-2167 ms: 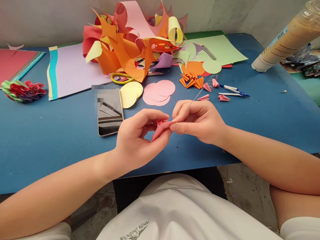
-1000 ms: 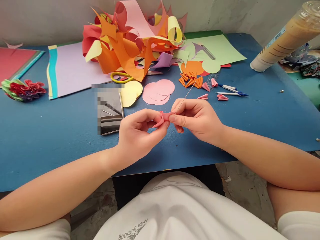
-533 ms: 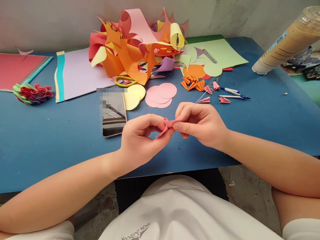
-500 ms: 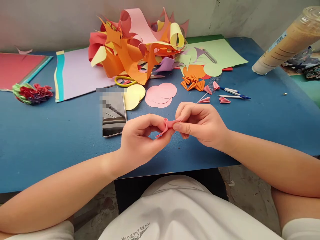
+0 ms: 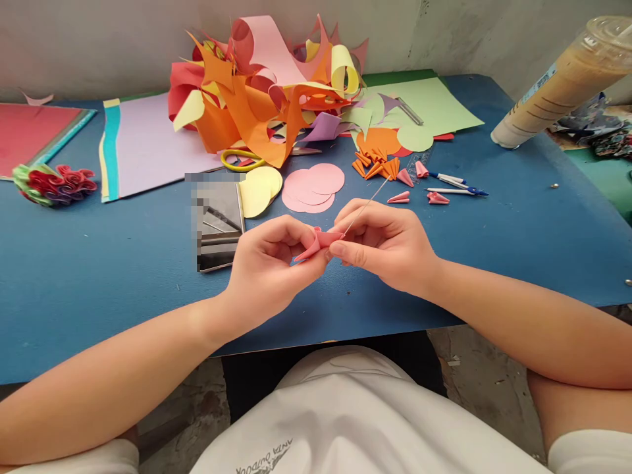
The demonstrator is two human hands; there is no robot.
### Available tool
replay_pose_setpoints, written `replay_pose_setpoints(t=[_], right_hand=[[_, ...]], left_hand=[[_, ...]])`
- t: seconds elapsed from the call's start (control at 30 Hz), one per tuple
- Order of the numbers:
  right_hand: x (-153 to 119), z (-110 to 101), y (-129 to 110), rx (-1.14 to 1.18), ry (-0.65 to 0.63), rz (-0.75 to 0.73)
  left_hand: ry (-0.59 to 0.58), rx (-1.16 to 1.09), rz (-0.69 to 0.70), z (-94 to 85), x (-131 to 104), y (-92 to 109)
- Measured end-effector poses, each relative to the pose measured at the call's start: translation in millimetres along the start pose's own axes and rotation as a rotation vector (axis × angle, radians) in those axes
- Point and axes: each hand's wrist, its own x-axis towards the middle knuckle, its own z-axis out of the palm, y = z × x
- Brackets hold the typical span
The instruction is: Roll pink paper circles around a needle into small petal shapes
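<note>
Over the table's front part, my left hand [image 5: 269,263] pinches a small piece of pink paper [image 5: 316,243], which is partly rolled with a loose flap on its left. My right hand [image 5: 390,247] is closed on the right end of the same paper, thumb and fingertips pressed together. A thin metal needle-like rod [image 5: 368,203] slants up and right from that end; how far it goes inside is hidden. Just beyond my hands lie pink paper circles [image 5: 311,189], yellow paper circles [image 5: 259,192], rolled pink paper cones [image 5: 398,197] and orange cones [image 5: 378,164].
A heap of paper scraps [image 5: 276,99] stands at the back, with yellow-handled scissors [image 5: 241,160] beneath. A phone [image 5: 220,230] lies left of my hands, a paper flower [image 5: 59,184] farther left. A compass [image 5: 454,184] and a drink cup [image 5: 553,85] are at right.
The pink paper's flap now sits higher and more level, and the rod stands a little steeper. The view has shifted slightly; both hands keep hold of the paper.
</note>
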Motion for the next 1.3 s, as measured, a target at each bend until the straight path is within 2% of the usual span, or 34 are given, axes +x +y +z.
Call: replay_pose_setpoints(t=[0.17,0.33,0.53,0.77,0.97,1.07,1.2,1.3], right_hand=[[-1.1,-1.6,-5.5,-0.037,-0.071,-0.022],[-1.6,1.3,-3.8,-0.117,-0.016,-0.028],[-1.4,2.0,-1.7,-0.104,0.017,0.019],[-1.4,4.2,-4.5,-0.112,0.036,0.072],[0.8,7.0,-1.1,-0.084,0.102,0.155],[2.4,5.5,1.6,-0.067,0.083,0.154],[2.8,1.5,3.1,-0.053,0.034,0.091],[2.6,-1.0,3.4,-0.051,0.011,0.122]], left_hand=[[-0.001,-0.003,-0.028,-0.4,-0.7,3.0],[0.001,0.042,0.03,0.6,-0.8,2.6],[-0.031,0.062,0.076,1.5,-0.5,0.1],[-0.04,0.035,0.03,1.9,-3.5,0.9],[-0.013,0.042,-0.084,1.3,0.8,-1.2],[-0.013,0.04,-0.142,-1.3,3.0,-3.1],[-0.025,0.024,-0.135,-3.3,3.3,-3.9],[-0.033,0.02,-0.141,-3.3,3.5,-3.8]])
